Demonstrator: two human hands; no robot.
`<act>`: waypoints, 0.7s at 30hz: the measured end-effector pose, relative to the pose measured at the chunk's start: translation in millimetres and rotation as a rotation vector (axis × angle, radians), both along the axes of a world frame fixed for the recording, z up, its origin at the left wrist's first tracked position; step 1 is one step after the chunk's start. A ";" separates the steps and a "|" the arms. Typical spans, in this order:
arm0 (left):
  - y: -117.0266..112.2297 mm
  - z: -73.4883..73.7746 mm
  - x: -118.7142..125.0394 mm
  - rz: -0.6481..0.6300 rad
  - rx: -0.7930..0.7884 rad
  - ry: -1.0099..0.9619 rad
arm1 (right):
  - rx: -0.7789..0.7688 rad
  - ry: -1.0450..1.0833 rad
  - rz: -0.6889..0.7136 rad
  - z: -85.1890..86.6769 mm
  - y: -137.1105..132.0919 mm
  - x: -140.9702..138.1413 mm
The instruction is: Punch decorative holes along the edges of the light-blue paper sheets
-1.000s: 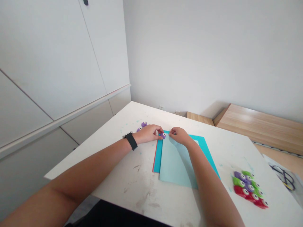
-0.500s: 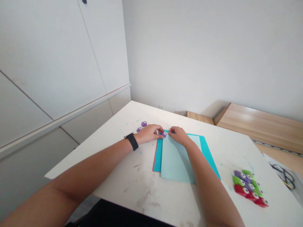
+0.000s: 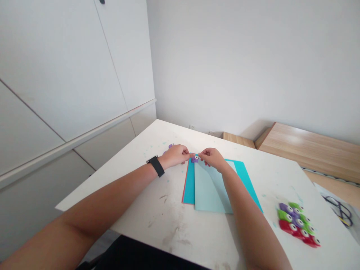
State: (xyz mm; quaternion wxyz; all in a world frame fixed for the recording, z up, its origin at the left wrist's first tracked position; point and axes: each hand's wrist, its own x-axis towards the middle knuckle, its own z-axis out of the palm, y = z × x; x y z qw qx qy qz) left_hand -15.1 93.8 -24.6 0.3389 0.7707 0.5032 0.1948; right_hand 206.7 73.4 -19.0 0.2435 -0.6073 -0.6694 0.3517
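My left hand [image 3: 177,155], with a dark band at the wrist, pinches a small purple eyeball clip [image 3: 195,159] at the top left corner of a paper stack. Close on the clip's other side, my right hand [image 3: 211,159] has its fingers pinched at the top edge of a pale blue sheet [image 3: 209,191]; the exact contact is partly hidden. Beneath that sheet lies a turquoise sheet [image 3: 189,187], and a thin red edge [image 3: 183,192] shows below it. Another purple clip [image 3: 171,146] sits behind my left hand, mostly covered.
Several purple, green and red eyeball clips [image 3: 298,224] lie grouped at the right of the white table [image 3: 157,221]. A bag with dark-rimmed glasses [image 3: 339,210] rests at the far right. Wooden furniture [image 3: 309,150] stands beyond the table; white cabinets [image 3: 70,75] line the left.
The pale blue sheet has shifted slightly right over the turquoise one. My right fingers have come nearer the clip, and my left hand now covers more of the purple clips behind it.
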 end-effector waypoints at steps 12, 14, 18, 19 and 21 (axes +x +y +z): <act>-8.6 -3.2 11.1 -0.008 0.042 0.059 | -0.251 0.270 -0.028 -6.4 -1.2 -3.3; -7.4 -3.7 12.3 0.000 0.075 0.070 | -0.261 0.291 -0.025 -7.1 -0.9 -2.2; -1.9 -2.6 13.4 -0.036 0.017 0.067 | -0.278 0.314 -0.014 -10.8 1.3 0.0; 0.0 -1.7 13.7 -0.042 -0.023 0.062 | -0.285 0.319 -0.014 -11.7 2.1 0.3; 4.3 1.0 15.0 -0.047 -0.120 0.038 | -0.296 0.333 -0.015 -13.0 3.6 0.7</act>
